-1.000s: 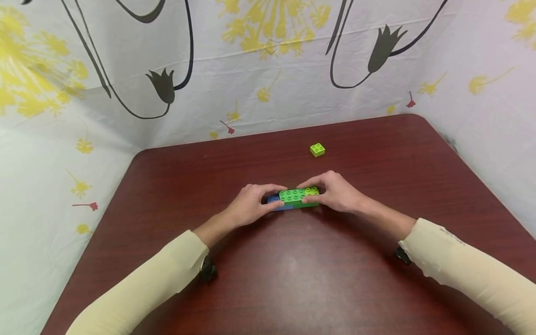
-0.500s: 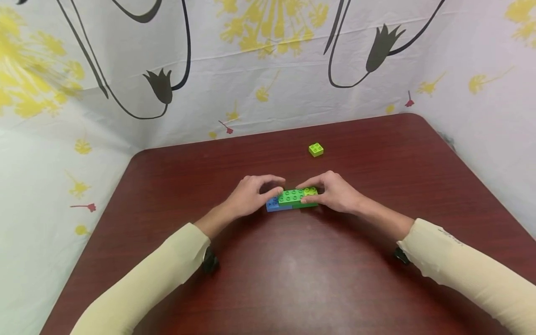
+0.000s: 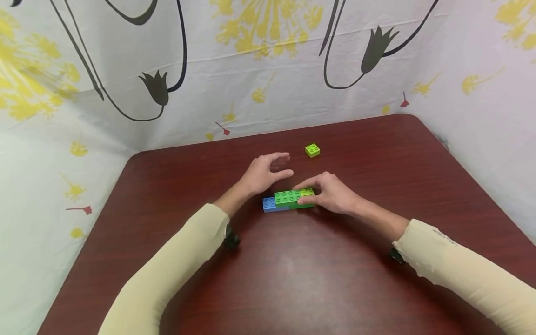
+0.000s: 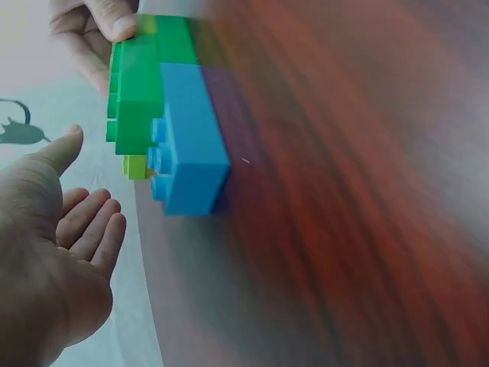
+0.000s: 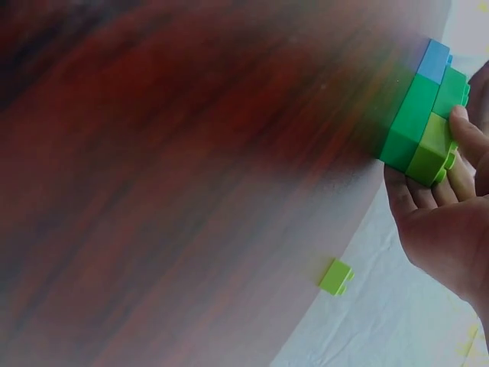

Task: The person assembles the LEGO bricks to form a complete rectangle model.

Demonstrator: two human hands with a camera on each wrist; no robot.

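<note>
A low two-layer build of toy building bricks lies on the table. Its bottom layer has a blue brick (image 3: 269, 204) at the left and a green one (image 5: 412, 118) at the right. On top sit a long green brick (image 3: 286, 197) and a small lime brick (image 5: 432, 145) at the right end. My right hand (image 3: 335, 195) grips the build's right end between thumb and fingers. My left hand (image 3: 263, 174) is raised behind the blue end, fingers extended and holding nothing. Farther back lies a loose lime brick (image 3: 312, 150) with a two-by-two stud top.
The dark red wooden table (image 3: 301, 265) reaches back to a white patterned cloth (image 3: 251, 70), which hangs behind it and along both sides. Dark straps with small devices show under both sleeve cuffs.
My left hand has let go of the build's left end and moved back and up, toward the loose lime brick. My right hand keeps its grip in nearly the same place.
</note>
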